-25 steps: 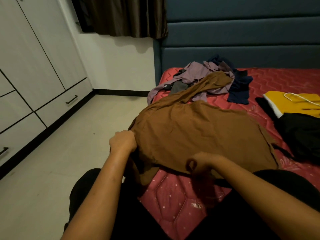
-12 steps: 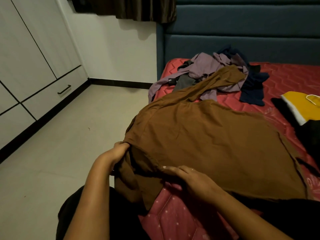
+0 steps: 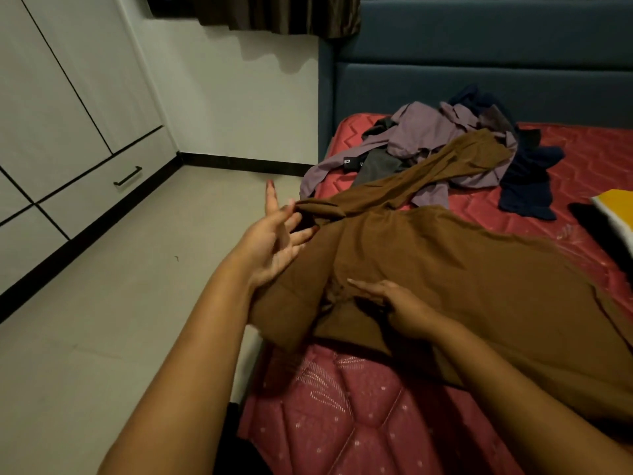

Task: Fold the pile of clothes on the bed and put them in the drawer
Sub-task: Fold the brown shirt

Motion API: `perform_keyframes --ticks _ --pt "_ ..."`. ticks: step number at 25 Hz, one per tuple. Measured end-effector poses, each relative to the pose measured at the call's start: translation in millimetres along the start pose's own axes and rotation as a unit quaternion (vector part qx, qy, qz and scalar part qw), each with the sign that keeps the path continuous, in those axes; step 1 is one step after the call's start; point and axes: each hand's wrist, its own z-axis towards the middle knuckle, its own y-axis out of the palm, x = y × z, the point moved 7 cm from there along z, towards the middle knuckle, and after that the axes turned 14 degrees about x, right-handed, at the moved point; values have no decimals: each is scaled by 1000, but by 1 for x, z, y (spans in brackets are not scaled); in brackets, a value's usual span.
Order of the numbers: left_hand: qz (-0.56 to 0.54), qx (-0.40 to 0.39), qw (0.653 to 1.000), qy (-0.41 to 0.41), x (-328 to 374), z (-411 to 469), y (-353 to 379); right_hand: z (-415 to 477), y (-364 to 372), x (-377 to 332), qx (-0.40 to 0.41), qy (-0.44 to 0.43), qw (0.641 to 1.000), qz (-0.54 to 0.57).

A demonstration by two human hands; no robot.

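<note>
1. On the red mattress [image 3: 342, 423], a brown garment [image 3: 462, 269] lies spread out, with one long part trailing back onto the pile of clothes [image 3: 442, 132] by the blue headboard [image 3: 479, 70].
2. The left hand [image 3: 274, 241] is at the garment's left edge, above the side of the mattress. Its fingers are straight and spread, and they grasp nothing. The fingertips touch a bunched fold of the brown cloth.
3. The right hand [image 3: 397, 299] lies flat on the near part of the garment, fingers extended, pressing the cloth without clutching it.
4. The pile holds purple and grey pieces, and a navy garment [image 3: 527, 190] lies just to its right.
5. A yellow item [image 3: 616, 209] shows at the right edge.
6. Across the floor [image 3: 120, 320], the white drawer [image 3: 102, 190] with a dark handle sits closed, well apart from the bed.
</note>
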Motion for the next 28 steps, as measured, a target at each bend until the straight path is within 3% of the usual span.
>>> perform_keyframes --ticks 1,3,5,7,8,9,13,16,18,19,21,22,24,28 --pt "106 49 992 37 -12 15 -6 3 -5 12 13 16 999 -29" --pt "284 125 946 100 -36 29 -27 -5 -6 28 32 20 994 -99" --pt "458 105 880 73 -61 36 -46 -21 1 23 54 28 993 -102" --pt "598 88 797 17 -74 39 -67 -27 8 -8 96 -16 991 -88" --pt "634 96 767 0 -71 36 -75 -27 12 -28 108 -43 989 -89" --pt "643 103 758 -13 -65 31 -82 -20 17 -42 105 -56 988 -94" --pt "538 78 825 -152 -60 7 -113 25 46 -49 14 43 992 -122" --pt "525 63 835 -155 -54 10 -127 63 40 -58 22 78 997 13" --pt "486 80 862 -114 -45 19 -135 95 5 -65 83 129 973 174" --pt "457 89 880 -93 -39 23 -137 108 -24 -66 166 132 952 223" --pt "402 103 908 -60 -32 30 -134 120 -72 -67 291 96 924 227" --pt "391 110 913 -45 -32 34 -130 122 -77 -68 288 84 933 201" --pt "427 127 895 5 -36 49 -125 113 -57 -59 211 109 965 113" --pt "614 151 771 80 -49 71 -131 72 25 -31 61 191 979 50"
